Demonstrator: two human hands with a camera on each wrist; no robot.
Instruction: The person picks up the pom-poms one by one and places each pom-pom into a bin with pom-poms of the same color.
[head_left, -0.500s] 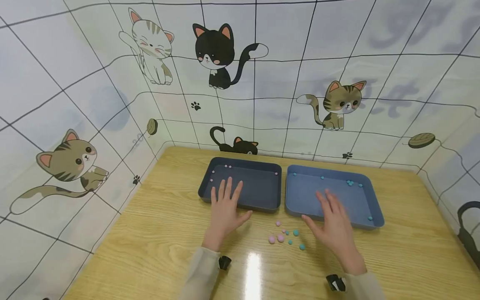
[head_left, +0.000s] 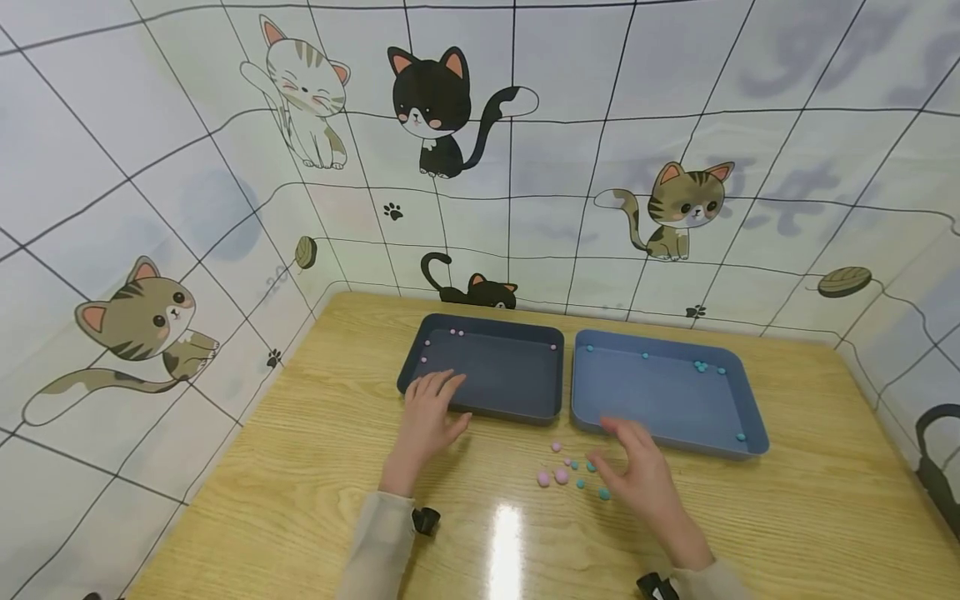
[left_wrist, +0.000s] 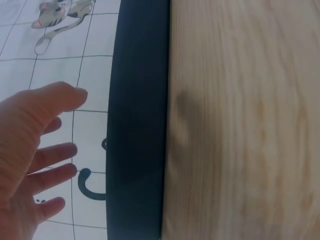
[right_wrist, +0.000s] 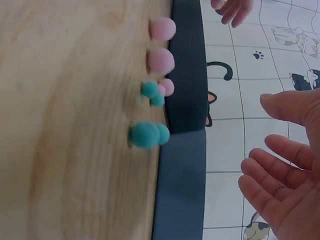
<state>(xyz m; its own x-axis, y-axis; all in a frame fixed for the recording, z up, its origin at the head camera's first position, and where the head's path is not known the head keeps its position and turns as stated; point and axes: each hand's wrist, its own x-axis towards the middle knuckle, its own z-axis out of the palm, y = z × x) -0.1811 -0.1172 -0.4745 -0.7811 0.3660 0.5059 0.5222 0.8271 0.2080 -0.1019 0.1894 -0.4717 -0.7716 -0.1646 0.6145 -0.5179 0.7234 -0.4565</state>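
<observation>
On the wood-grain table (head_left: 285, 467), near side of the trays: loose cluster of pink balls (head_left: 561, 476) and teal balls (head_left: 604, 494), four each, mixed sizes. Right hand (head_left: 641, 475) hangs by the teal side, thumb and fingertips apart, nothing visible in its grasp. Left hand (head_left: 425, 412) is at the near edge of the navy tray (head_left: 498, 379), fingers parted, also holding nothing; left wrist view shows it clear of the tray wall. Hands well apart from each other.

Handling, my read: small, round, likely to roll. Come straight down, pinch one between thumb and index pads, squeeze lightly. The small ones sit close to their neighbours, so a wide grasp could scatter them. Release low, they may bounce.

Materials: balls smooth, matte; foam or clay, can't tell. Navy tray and blue tray (head_left: 645, 396) shallow, rounded corners, plastic-looking; pink balls inside the first, teal inside the second. Tabletop shiny. Backdrop (head_left: 555, 50) is a sheet, cat prints on wavy grid lines
</observation>
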